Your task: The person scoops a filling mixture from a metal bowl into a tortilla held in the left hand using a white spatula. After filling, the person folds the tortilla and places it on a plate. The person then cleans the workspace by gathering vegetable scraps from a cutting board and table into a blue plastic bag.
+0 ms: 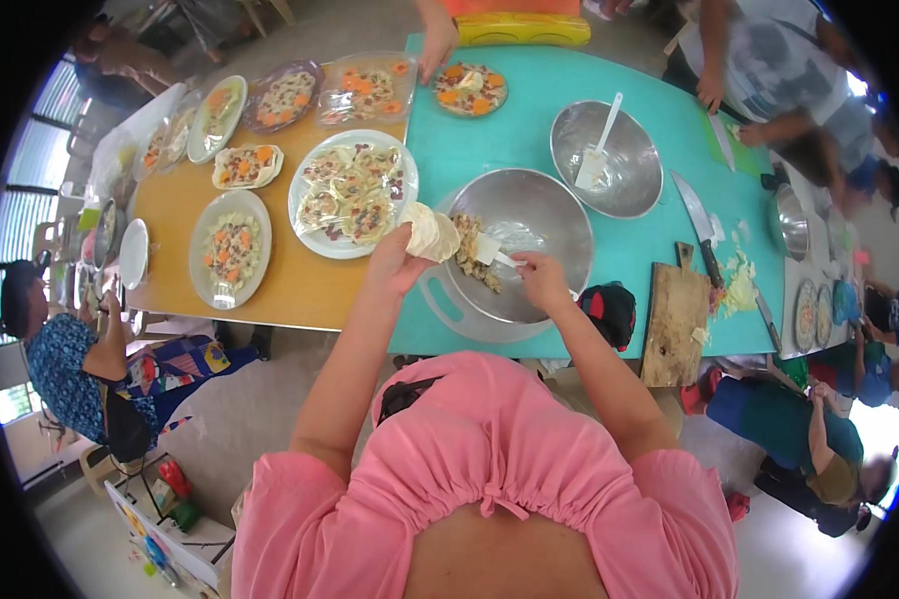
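My left hand (398,262) grips a pale, cream-coloured rounded piece (430,236) that looks like layered dough rounds or a wrapper. It is held at the left rim of a large steel bowl (544,215). Inside that bowl, my right hand (542,281) is closed round the handle of a white spatula (489,249). The spatula's blade touches a brownish chopped mixture (467,235) heaped along the bowl's left wall. A white plate (300,195) with several topped, cream-coloured portions stands just left of my left hand.
A second steel bowl (641,160) holds another spatula (591,168). To the right lie a large knife (697,215) and a wooden cutting board (672,324). Several plates of food, such as an oval plate (200,275), cover the left table. Another person's hand (439,45) touches a far plate.
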Tool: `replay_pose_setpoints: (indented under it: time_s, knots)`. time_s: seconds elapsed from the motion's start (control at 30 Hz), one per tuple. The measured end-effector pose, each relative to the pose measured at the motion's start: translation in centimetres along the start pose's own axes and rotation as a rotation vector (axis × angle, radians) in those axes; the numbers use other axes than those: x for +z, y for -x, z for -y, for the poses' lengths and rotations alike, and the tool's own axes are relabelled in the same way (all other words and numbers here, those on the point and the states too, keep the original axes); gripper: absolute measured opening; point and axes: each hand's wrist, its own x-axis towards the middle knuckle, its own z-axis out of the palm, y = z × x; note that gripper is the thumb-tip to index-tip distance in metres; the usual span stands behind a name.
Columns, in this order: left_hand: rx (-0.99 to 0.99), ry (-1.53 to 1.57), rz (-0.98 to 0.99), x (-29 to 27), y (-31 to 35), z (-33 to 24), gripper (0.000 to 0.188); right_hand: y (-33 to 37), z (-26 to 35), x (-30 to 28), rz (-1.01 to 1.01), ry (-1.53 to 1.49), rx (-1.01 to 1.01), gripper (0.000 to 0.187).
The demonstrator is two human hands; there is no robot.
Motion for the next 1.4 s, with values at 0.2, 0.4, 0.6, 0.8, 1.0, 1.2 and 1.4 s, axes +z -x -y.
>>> replay_pose_setpoints:
  time_s: [0.2, 0.4, 0.6, 0.8, 1.0, 1.2, 1.4]
  knots:
    - [0.311, -0.226, -0.136, 1.0, 0.6, -1.5, 0.033, -0.6, 1.2, -3.5, 0.12, -0.192, 0.088, 0.026]
    - [0.314, -0.386, -0.033, 3.0, 1.7, -2.7, 0.053, 0.6, 1.2, -6.4, 0.133, -0.27, 0.067, 0.027]
    - [0.129, -0.422, 0.004, 4.4, 0.6, -2.0, 0.064, 2.4, 3.2, -11.2, 0.146, -0.318, 0.087, 0.026]
    - [-0.06, -0.293, 0.185, 6.7, 0.7, 0.7, 0.067, 3.3, 9.3, -14.8, 0.083, -0.325, -0.007, 0.025]
    - [-0.2, -0.244, 0.417, 9.9, 2.6, 0.9, 0.068, 4.1, 9.0, -13.7, -0.16, 0.068, -0.272, 0.023]
    - [-0.207, -0.199, 0.551, 10.4, 3.0, 0.7, 0.073, 5.5, 11.0, -15.0, -0.275, 0.579, -0.52, 0.034]
    - [-0.207, -0.251, 0.535, 10.6, 2.5, 1.1, 0.071, 6.4, 14.9, -16.4, -0.248, 0.811, -0.563, 0.037]
